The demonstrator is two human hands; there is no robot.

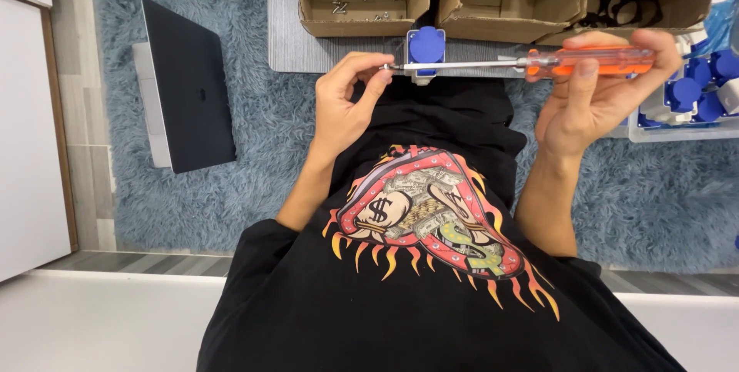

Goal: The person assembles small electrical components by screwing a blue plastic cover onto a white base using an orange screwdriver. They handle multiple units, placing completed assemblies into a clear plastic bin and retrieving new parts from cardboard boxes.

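My right hand [596, 98] wraps the orange handle of a screwdriver [539, 62], fingers [586, 70] clenched around it, shaft lying level and pointing toward my left hand [346, 102]. Left thumb & index pinch a small screw [386, 67] at the shaft's tip. Just beyond the tip, a blue socket w/ grey base [426, 47] sits on the bench [285, 33]. Past it, 2 open cardboard boxes [362, 6]. Beside my right fingers, a clear tray of blue sockets [693, 91]. Well off past my left fingers, a closed laptop [188, 87] on a blue rug [254, 156].
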